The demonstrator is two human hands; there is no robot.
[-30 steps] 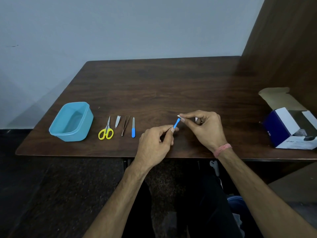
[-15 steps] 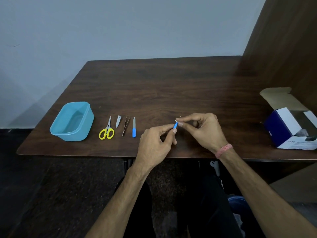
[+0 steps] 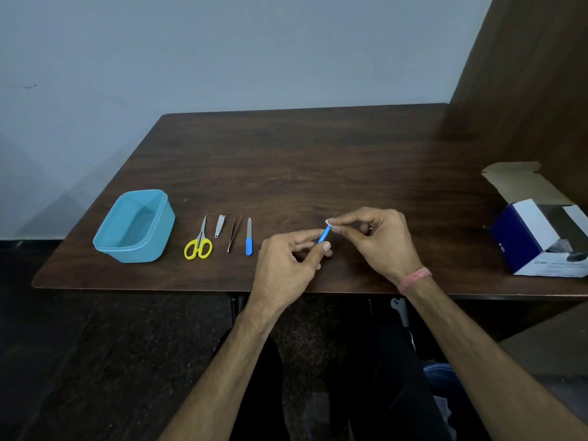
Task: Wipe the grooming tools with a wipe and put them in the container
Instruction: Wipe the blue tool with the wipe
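Note:
My left hand (image 3: 286, 262) pinches the lower end of a small blue-handled tool (image 3: 324, 234) over the table's front middle. My right hand (image 3: 378, 240) pinches a small white wipe (image 3: 328, 222) around the tool's upper end. To the left lie a blue-handled nail file (image 3: 248, 237), tweezers (image 3: 234, 233), a nail clipper (image 3: 219, 225) and yellow-handled scissors (image 3: 199, 240) in a row. A light blue plastic container (image 3: 135, 226) stands open at the far left, with nothing visible inside.
The dark wooden table (image 3: 302, 160) runs to a wall at the back and a wooden panel at the right. An open blue and white cardboard box (image 3: 541, 237) sits at the right edge. My legs are under the table's front edge.
My right hand slid the wipe down the blue tool toward my left hand, then back up to its tip. The tools on the table stayed put.

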